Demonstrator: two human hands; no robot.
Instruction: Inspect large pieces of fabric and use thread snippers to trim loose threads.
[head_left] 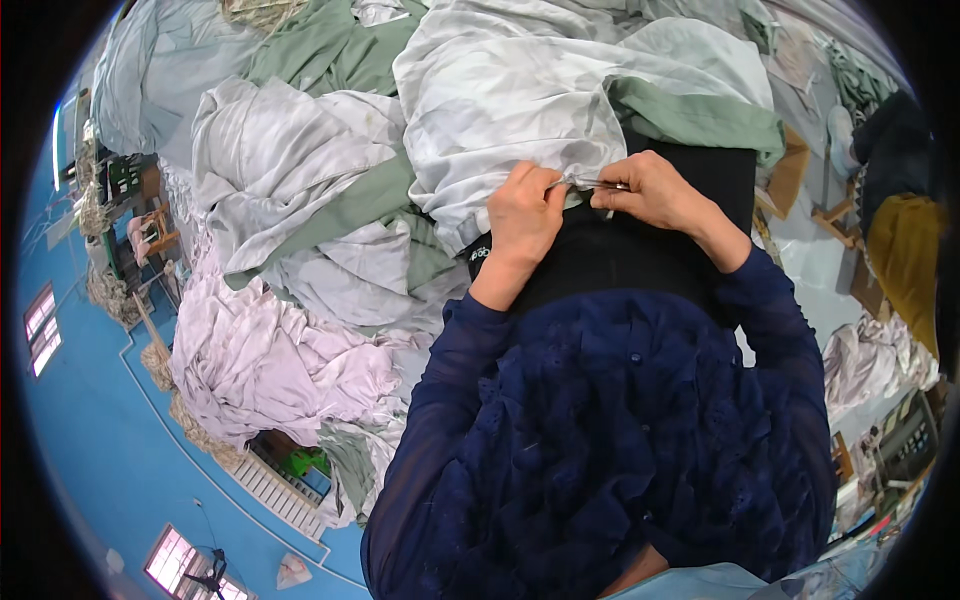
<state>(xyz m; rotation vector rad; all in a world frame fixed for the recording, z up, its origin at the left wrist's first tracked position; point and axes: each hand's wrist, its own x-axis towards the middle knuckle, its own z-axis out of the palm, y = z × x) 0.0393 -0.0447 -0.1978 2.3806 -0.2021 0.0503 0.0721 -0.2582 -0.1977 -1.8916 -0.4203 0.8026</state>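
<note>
By L hand point(525, 220), fingers nearly closed, the edge of white cloth point(490, 110) at 12 o'clock is pinched, prob. to keep it taut; by R hand point(655, 192), fingers curled, a slim tool point(612, 186), type unclear, is gripped, prob. for control.

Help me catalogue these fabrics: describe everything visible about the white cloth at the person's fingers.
The white cloth is a large, plain, off-white piece that looks thin and soft, with many creases and faint greyish shading. It lies loosely bunched ahead of the person, its near edge reaching the black fabric over their lap. The left hand pinches that edge; the right hand holds a slim metallic-looking tool there. Green fabric lies against its right side; whether they are joined is unclear.
</note>
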